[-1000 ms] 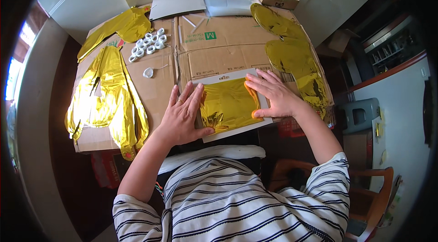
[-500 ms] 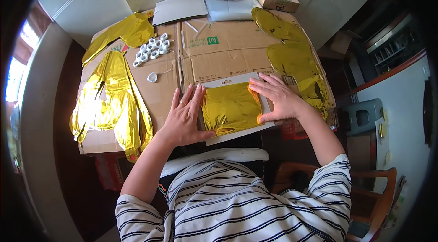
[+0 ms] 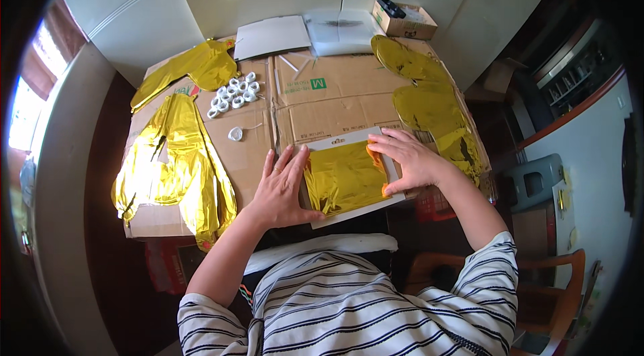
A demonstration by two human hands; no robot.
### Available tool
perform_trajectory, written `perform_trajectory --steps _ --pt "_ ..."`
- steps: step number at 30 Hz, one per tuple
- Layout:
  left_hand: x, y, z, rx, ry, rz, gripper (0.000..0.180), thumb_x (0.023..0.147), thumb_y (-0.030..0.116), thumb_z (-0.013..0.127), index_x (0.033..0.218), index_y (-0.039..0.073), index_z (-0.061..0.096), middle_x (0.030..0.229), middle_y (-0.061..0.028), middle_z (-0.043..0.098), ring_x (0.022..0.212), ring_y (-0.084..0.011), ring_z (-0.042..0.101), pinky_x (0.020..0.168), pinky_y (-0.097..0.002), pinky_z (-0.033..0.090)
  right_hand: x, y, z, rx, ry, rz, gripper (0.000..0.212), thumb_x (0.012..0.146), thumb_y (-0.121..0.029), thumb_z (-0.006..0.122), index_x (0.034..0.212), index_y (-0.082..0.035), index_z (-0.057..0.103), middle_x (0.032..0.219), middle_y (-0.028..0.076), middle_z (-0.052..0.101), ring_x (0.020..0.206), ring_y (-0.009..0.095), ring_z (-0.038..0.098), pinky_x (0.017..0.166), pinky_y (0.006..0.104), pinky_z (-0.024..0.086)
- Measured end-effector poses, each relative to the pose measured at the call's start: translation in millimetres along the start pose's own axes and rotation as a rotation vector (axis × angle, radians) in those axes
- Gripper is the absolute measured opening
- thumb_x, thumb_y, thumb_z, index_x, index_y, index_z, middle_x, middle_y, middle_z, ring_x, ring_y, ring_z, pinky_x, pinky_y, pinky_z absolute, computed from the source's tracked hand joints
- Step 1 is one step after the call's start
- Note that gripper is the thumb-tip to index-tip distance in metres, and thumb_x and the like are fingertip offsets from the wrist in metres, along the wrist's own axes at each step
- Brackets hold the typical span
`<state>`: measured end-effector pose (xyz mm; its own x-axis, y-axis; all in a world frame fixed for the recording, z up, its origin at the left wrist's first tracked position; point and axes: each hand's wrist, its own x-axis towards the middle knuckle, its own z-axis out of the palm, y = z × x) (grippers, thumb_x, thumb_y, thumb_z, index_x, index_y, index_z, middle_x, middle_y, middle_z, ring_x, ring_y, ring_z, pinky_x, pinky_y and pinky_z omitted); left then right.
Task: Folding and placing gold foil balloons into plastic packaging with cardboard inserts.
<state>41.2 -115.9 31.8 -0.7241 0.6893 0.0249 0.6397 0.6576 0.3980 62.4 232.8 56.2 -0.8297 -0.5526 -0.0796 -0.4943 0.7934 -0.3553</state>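
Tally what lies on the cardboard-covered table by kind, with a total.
Gold foil balloons: 4
White cards: 2
Clear plastic sleeve: 1
Small cardboard box: 1
Heap of white rings: 1
Total: 9

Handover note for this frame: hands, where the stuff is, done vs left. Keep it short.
Left hand: flat, palm down, on the left edge of the folded gold foil and its white card; grips nothing.
Right hand: fingers spread, pressing the foil's right edge, thumb at its lower right corner.
Foil lies folded flat on the card, at the near edge of the cardboard-covered table.
Unfolded gold balloons: a pile at left, more at right. White rings sit beyond the left hand.
Done: one foil folded onto the card. Left: the other balloons still lie loose.
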Motion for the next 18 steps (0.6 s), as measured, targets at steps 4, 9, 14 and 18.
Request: perform_trajectory --steps 4,9,14,18 --pt "0 1 -3 0.021 -0.018 0.011 0.137 0.062 0.066 0.082 0.158 0.001 0.011 0.159 -0.0168 0.033 0.152 -0.034 0.018 0.124 -0.0528 0.003 2 -4 -4 -0.026 -0.032 0.017 0.099 0.065 -0.047 0.086 0.147 -0.012 0.044 0.159 0.009 0.035 0.148 0.036 0.027 0.122 0.0463 0.025" --pt "-1 1 -4 0.026 0.0 0.01 0.137 0.06 0.065 0.084 0.158 0.001 0.012 0.158 -0.0166 0.031 0.151 -0.0341 0.02 0.123 -0.0551 0.005 4 -7 -6 -0.038 -0.023 -0.01 0.098 0.064 -0.043 0.087 0.146 -0.009 0.045 0.158 0.012 0.036 0.146 0.038 0.029 0.12 0.0469 0.028" --pt "-1 -1 -7 -0.003 0.009 0.031 0.138 0.059 0.064 0.085 0.158 0.001 0.011 0.159 -0.019 0.028 0.152 -0.0347 0.019 0.123 -0.056 0.005 4 -6 -8 0.0 -0.015 0.0 0.098 0.066 -0.044 0.087 0.147 -0.009 0.043 0.156 0.012 0.038 0.146 0.035 0.03 0.12 0.0455 0.028" --pt "-4 -10 -12 -0.156 0.032 0.048 0.141 0.06 0.064 0.085 0.158 -0.001 0.006 0.161 -0.0246 0.022 0.153 -0.0359 0.015 0.123 -0.0545 0.005 13 0 -25 0.221 0.02 0.084 0.091 0.071 -0.044 0.086 0.145 -0.008 0.047 0.15 0.015 0.046 0.142 0.029 0.04 0.118 0.041 0.033"
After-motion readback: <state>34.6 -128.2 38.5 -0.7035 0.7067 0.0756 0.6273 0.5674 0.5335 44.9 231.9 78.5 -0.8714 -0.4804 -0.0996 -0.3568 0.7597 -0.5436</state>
